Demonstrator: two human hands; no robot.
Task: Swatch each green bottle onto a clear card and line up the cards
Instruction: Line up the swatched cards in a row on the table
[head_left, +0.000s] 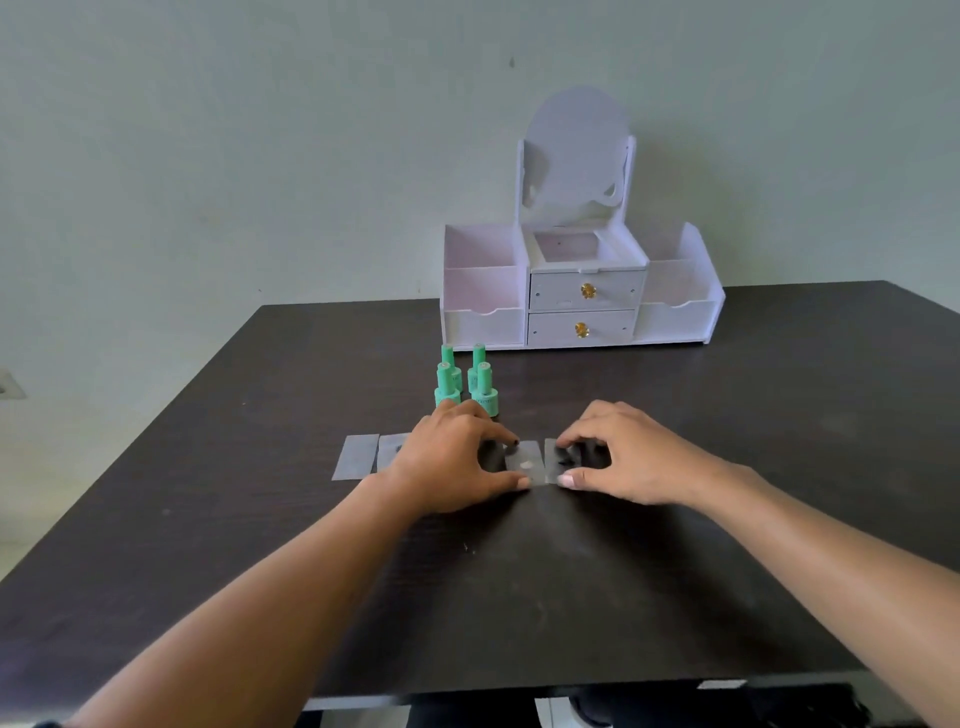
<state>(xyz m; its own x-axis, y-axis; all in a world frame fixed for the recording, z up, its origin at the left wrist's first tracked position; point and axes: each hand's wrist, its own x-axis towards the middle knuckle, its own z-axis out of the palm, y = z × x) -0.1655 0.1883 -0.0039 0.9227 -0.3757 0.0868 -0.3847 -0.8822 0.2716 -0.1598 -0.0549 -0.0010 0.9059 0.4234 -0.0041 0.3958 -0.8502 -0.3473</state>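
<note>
Both hands flat, fingers apparently pressing clear cards, green bottles behind

The left hand covers part of the thin clear plastic cards; labels on the small green bottles at twelve o'clock are too small to read.

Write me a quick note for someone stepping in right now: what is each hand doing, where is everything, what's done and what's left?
Left hand: fingers resting on a clear card at the middle of the row.
Right hand: fingers on the neighbouring card, nudging it into line.
Green bottles: four, capped and upright, clustered behind the left hand.
Two more cards lie flat to the left, side by side.
White organizer stands at the back of the dark table.
Done: bottles look put away; at least one card shows a dab.
Left: straighten the row. I cannot tell whether every card is swatched.
</note>
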